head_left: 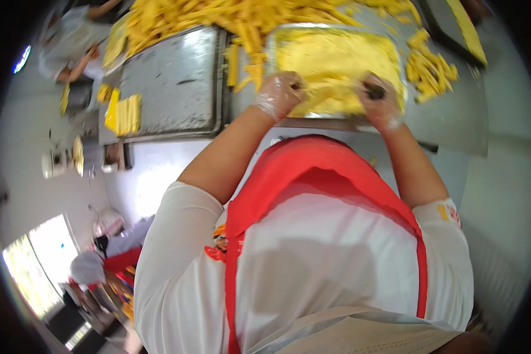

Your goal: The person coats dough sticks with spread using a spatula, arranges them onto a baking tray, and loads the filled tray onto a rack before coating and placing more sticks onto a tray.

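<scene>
yellow mash is running left to right in its tray, left hand curling, hold unclear, right hand gripping a dark object.

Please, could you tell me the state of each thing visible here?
Left hand: gloved, curled; contents unclear
Right hand: gloved, curled around a dark object
Yellow mixture: spread unevenly in its tray
Left tray: lying flat, smudged
Yellow strips: heaped behind the trays
Small pile: loose, right of the mixture
Red apron: worn
</scene>
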Demonstrator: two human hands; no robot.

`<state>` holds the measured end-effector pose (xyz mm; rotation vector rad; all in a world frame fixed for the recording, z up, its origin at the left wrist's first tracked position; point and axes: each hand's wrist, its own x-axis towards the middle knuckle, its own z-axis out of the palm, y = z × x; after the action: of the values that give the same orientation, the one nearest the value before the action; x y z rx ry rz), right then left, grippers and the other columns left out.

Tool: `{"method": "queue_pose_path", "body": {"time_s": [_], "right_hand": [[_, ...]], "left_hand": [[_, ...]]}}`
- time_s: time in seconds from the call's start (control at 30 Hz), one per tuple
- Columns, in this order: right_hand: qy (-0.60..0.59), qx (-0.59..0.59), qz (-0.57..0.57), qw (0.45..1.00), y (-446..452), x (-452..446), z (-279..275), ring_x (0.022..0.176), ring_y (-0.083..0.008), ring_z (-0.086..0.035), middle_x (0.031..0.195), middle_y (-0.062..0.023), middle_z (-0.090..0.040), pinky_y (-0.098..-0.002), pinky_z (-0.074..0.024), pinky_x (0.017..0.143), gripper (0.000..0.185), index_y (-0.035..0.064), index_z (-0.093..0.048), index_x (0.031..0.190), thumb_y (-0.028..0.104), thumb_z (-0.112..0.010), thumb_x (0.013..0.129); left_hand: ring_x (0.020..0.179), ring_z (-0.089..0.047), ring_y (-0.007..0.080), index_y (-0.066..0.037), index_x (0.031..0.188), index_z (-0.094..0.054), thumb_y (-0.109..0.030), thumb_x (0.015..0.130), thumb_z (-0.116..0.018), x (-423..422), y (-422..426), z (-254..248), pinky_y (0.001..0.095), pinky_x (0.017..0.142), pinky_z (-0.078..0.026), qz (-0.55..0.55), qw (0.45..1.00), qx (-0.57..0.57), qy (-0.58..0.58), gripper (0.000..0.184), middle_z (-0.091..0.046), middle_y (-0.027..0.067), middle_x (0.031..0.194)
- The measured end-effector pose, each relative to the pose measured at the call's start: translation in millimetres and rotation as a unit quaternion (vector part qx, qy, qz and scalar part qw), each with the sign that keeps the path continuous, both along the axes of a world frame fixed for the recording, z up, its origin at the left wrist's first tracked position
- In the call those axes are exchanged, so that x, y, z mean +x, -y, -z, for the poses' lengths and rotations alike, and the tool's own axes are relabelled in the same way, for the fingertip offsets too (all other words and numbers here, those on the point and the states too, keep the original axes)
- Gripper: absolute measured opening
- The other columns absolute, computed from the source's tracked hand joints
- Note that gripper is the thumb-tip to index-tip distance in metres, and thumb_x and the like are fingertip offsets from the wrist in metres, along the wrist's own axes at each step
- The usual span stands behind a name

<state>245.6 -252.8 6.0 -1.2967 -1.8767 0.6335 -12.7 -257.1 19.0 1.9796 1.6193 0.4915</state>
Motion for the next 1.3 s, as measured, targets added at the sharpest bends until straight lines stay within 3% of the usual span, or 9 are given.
{"method": "queue_pose_path", "body": {"time_s": [0.13, 0.27, 0.33, 0.47, 0.67, 0.77, 0.97, 1.17, 1.3], "right_hand": [[0.003, 0.012, 0.019, 1.0, -4, 19, 20, 0.059, -0.0246, -0.041, 0.065, -0.0126, -0.044, -0.0347, -0.0389, 0.058, 0.023, 0.0025, -0.049, 0.074, 0.012, -0.064, 0.089], [0.007, 0.006, 0.026, 1.0, 1, 11, 23, 0.067, -0.0118, -0.039, 0.069, -0.0016, -0.043, -0.0271, -0.0375, 0.063, 0.021, 0.0036, -0.049, 0.075, 0.006, -0.062, 0.09], [-0.008, -0.01, 0.019, 1.0, -4, 4, 20, 0.068, -0.0118, -0.04, 0.069, -0.0017, -0.044, -0.0268, -0.0376, 0.063, 0.02, 0.0035, -0.049, 0.076, 0.006, -0.062, 0.09], [0.012, -0.038, 0.028, 0.999, -10, -11, 12, 0.066, -0.0165, -0.044, 0.07, -0.0073, -0.049, -0.0288, -0.0404, 0.065, 0.016, 0.0029, -0.051, 0.079, 0.008, -0.063, 0.088], [0.133, 0.03, 0.074, 0.988, -8, -20, 8, 0.062, -0.0301, -0.05, 0.068, -0.0149, -0.052, -0.037, -0.0432, 0.061, 0.016, 0.005, -0.052, 0.079, 0.012, -0.064, 0.087], [0.173, 0.042, 0.039, 0.983, -3, -53, -16, 0.065, -0.0399, -0.058, 0.068, -0.0186, -0.057, -0.0457, -0.0447, 0.059, 0.017, 0.0068, -0.052, 0.077, 0.012, -0.067, 0.084], [0.218, 0.038, 0.027, 0.975, 2, -70, -20, 0.065, -0.0402, -0.059, 0.066, -0.0166, -0.058, -0.0487, -0.0456, 0.058, 0.018, 0.0084, -0.052, 0.08, 0.014, -0.069, 0.081], [0.09, 0.053, -0.055, 0.993, 15, -104, -65, 0.066, -0.0368, -0.059, 0.069, -0.0147, -0.059, -0.0447, -0.0468, 0.06, 0.015, 0.0078, -0.053, 0.078, 0.011, -0.068, 0.08], [0.034, -0.062, -0.079, 0.994, 7, -91, -19, 0.068, -0.033, -0.06, 0.075, -0.0146, -0.062, -0.0402, -0.0482, 0.062, 0.012, 0.0067, -0.06, 0.082, 0.017, -0.066, 0.082]], "left_hand": [[0.082, -0.069, 0.0257, -0.006, 0.099, -0.072, -0.021, 0.08, -0.07, -96, 26, -19, 0.0342, 0.078, -0.054, -0.08, 0.991, 0.101, 0.031, 0.024, -0.071, 0.0147, 0.092], [0.076, -0.068, 0.0282, -0.004, 0.09, -0.072, -0.013, 0.075, -0.073, -247, 57, -23, 0.0361, 0.073, -0.054, -0.373, 0.891, 0.249, 0.071, 0.017, -0.07, 0.0144, 0.084], [0.073, -0.067, 0.0301, -0.006, 0.091, -0.073, -0.019, 0.079, -0.07, -336, 72, 3, 0.038, 0.073, -0.055, -0.402, 0.85, 0.293, -0.174, 0.018, -0.07, 0.0145, 0.082], [0.085, -0.067, 0.0318, -0.007, 0.091, -0.074, -0.024, 0.082, -0.065, -407, 87, 38, 0.0403, 0.083, -0.053, -0.466, 0.826, 0.147, -0.28, 0.022, -0.071, 0.0145, 0.086], [0.1, -0.06, 0.035, -0.004, 0.1, -0.069, -0.027, 0.084, -0.062, -368, 55, 27, 0.0443, 0.095, -0.045, -0.364, 0.764, 0.334, -0.416, 0.029, -0.068, 0.0142, 0.103], [0.097, -0.061, 0.0334, -0.005, 0.105, -0.066, -0.027, 0.085, -0.063, -318, -23, -6, 0.0451, 0.089, -0.048, -0.186, 0.911, 0.33, -0.162, 0.029, -0.066, 0.0137, 0.105], [0.122, -0.054, 0.0298, -0.012, 0.123, -0.063, -0.026, 0.091, -0.058, -200, -176, -37, 0.0408, 0.102, -0.044, -0.015, 0.922, 0.131, -0.365, 0.036, -0.061, 0.0117, 0.128], [0.128, -0.05, 0.0275, -0.014, 0.132, -0.057, -0.025, 0.092, -0.057, -195, -232, -10, 0.0388, 0.105, -0.043, 0.029, 0.924, 0.031, -0.38, 0.042, -0.053, 0.0144, 0.139], [0.121, -0.055, 0.0305, -0.011, 0.124, -0.062, -0.018, 0.09, -0.06, -233, -223, -6, 0.0398, 0.101, -0.045, 0.119, 0.942, 0.145, -0.277, 0.035, -0.06, 0.0134, 0.129]]}}
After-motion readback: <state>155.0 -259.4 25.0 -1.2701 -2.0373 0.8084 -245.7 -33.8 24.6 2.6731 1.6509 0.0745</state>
